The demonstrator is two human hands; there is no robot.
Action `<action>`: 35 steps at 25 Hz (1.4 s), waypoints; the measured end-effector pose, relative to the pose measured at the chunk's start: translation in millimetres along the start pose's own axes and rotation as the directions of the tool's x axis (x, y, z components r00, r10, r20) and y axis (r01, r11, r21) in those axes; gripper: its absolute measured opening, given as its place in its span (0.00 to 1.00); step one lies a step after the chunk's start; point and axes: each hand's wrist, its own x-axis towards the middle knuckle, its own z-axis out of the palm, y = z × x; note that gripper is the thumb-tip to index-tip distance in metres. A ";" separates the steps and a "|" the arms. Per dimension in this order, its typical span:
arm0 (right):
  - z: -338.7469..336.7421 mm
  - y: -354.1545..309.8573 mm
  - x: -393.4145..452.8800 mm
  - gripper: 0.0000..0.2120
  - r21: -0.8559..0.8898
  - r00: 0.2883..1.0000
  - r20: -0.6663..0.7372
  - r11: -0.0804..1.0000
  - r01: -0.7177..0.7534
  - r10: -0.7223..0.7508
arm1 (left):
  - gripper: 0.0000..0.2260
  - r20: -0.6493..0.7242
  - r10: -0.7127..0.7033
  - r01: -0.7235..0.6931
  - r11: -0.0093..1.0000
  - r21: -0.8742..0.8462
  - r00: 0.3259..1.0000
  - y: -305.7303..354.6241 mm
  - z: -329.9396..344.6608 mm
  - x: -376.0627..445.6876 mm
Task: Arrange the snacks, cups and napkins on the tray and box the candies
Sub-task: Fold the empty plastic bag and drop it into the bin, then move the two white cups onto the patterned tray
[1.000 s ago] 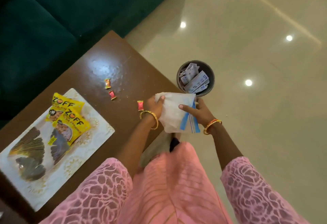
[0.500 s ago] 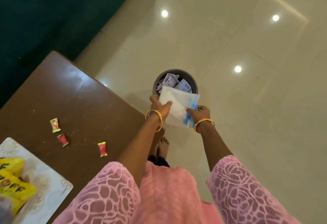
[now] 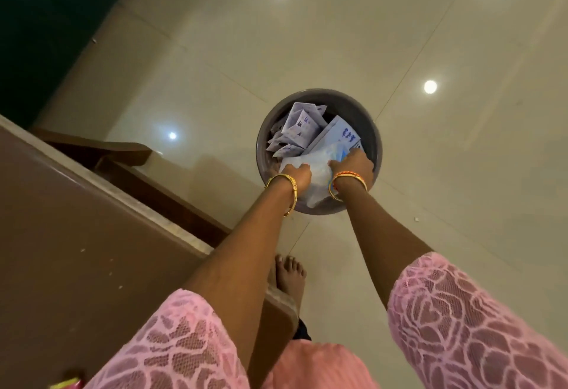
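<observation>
Both hands reach down into a round grey waste bin (image 3: 319, 103) on the floor. My left hand (image 3: 296, 175) and my right hand (image 3: 353, 166) each grip an edge of a white plastic wrapper with blue print (image 3: 316, 163), which lies inside the bin's near side. The bin holds several crumpled white papers with blue marks (image 3: 299, 126). A candy's red and yellow wrapper (image 3: 66, 384) shows at the bottom left edge on the brown table (image 3: 76, 235). The tray, snacks and cups are out of view.
The table's corner (image 3: 276, 299) juts toward my bare foot (image 3: 289, 275), with its lower shelf (image 3: 123, 155) beneath. Glossy beige floor tiles (image 3: 430, 173) surround the bin. A dark green sofa (image 3: 37, 20) fills the top left.
My view has swung right and down, so the tray and most candies have left the frame. Both hands have carried the white wrapper from the table's edge down into the bin.
</observation>
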 end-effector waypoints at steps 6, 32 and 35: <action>41.3 -7.5 19.1 0.21 0.043 0.987 0.129 0.995 0.092 -0.097 | 0.19 0.031 0.017 -0.012 0.985 -0.173 0.999 26.9 -1.4 17.6; -145.0 0.7 -308.8 0.19 -0.344 0.651 0.243 0.564 0.751 -0.719 | 0.24 -0.351 0.509 -0.147 0.706 0.693 0.786 -112.7 -56.6 -343.9; -154.6 16.3 -366.4 0.23 -0.346 0.470 0.356 0.353 0.869 -0.808 | 0.26 -0.538 0.402 -0.030 0.820 0.571 0.741 -166.5 -53.8 -396.2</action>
